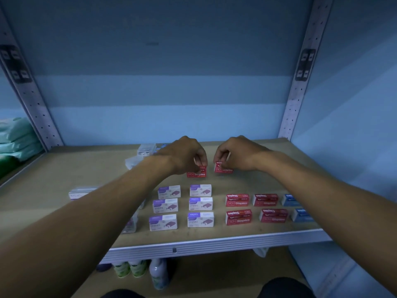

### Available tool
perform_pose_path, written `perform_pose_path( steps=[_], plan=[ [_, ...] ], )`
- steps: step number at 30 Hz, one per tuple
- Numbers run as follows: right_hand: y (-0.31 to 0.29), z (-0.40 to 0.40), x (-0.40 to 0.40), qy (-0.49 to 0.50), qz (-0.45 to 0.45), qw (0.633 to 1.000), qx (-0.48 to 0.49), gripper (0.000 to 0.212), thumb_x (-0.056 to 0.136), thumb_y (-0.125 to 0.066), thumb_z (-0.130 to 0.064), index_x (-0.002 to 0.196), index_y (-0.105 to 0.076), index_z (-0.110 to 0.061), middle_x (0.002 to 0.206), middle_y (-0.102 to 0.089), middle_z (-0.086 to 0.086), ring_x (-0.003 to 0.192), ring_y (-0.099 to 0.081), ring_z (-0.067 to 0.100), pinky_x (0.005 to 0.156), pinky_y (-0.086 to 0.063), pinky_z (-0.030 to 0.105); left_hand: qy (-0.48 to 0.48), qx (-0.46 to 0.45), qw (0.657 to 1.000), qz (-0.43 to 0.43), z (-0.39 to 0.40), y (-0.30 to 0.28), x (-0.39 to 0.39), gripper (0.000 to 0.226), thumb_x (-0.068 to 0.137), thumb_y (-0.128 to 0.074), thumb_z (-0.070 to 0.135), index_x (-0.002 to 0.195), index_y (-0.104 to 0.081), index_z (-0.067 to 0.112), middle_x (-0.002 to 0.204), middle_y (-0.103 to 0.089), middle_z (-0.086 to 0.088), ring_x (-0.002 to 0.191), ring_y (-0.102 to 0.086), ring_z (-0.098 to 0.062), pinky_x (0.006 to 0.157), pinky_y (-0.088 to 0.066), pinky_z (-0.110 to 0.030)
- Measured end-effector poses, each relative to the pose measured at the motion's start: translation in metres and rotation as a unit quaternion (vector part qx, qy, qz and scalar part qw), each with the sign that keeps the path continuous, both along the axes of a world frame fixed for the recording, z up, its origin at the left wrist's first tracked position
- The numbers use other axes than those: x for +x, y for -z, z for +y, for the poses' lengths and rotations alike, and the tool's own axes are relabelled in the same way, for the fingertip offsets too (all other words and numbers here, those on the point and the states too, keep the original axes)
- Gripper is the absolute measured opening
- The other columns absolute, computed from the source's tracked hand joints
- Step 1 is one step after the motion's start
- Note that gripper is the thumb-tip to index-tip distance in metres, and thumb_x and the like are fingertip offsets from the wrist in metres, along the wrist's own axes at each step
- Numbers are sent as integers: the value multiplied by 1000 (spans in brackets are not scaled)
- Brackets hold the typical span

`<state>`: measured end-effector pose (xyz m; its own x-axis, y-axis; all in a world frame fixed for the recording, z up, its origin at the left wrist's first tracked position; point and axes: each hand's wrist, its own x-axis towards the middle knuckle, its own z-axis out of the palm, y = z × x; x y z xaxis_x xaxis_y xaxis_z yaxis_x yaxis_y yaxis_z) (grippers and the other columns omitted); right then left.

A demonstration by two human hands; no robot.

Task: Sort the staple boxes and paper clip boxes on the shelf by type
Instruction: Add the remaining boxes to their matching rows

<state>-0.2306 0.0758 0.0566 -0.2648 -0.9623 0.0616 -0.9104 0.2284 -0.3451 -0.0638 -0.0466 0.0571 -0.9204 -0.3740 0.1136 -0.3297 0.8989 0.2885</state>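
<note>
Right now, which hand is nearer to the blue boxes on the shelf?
Right. The right hand pinches a red staples box just up-left of the blue boxes; the left hand holds another farther left.

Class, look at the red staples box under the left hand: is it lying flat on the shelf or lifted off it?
Flat: red staples box sits on the shelf; left hand pinches its top.

Both forearms reach forward toward twelve o'clock, wrists bent downward. The left hand (184, 155) pinches a red staple box (196, 172) (fingertips curled down); the right hand (237, 154), at its three o'clock, pinches another red box (223, 168).
</note>
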Motion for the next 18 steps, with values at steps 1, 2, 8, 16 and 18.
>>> perform_pose_path(
  steps=[1,2,8,16,18],
  plan=[
    [-2,5,-2,6,1,1000,1,22,88,-67,-13,95,-77,-31,93,-69,-14,85,-63,1,74,-49,20,3,-3,1000,0,5,-1,-4,23,80,-77,13,97,-78,28,98,-73,12,90,-64,-4,76,-52,-19],
    [-4,10,-5,12,2,1000,2,22,88,-68,-14,96,-77,-32,94,-69,-14,86,-63,2,76,-50,22,5,-4,1000,-1,10,-3,-8,23,80,-77,13,97,-78,28,98,-73,12,91,-64,-4,77,-52,-21],
    [-7,41,-16,31,12,999,18,21,89,-69,-15,95,-75,-34,93,-66,-17,85,-61,-1,75,-48,21,24,-1,1000,-8,41,-2,-28,23,81,-74,10,99,-77,25,100,-73,8,87,-62,-3,71,-45,-11],
    [-4,68,-21,26,33,999,26,21,87,-71,-13,99,-78,-29,92,-70,-13,90,-65,7,84,-55,28,40,-11,999,-10,62,2,-37,22,82,-74,11,101,-77,21,100,-73,6,91,-64,-6,73,-43,-12],
    [-1,72,-21,25,39,998,31,21,86,-72,-13,99,-79,-28,89,-69,-14,89,-65,7,83,-54,26,44,-15,999,-12,66,3,-39,21,82,-73,11,100,-78,21,99,-74,5,92,-65,-8,82,-50,-20]
  ],
)
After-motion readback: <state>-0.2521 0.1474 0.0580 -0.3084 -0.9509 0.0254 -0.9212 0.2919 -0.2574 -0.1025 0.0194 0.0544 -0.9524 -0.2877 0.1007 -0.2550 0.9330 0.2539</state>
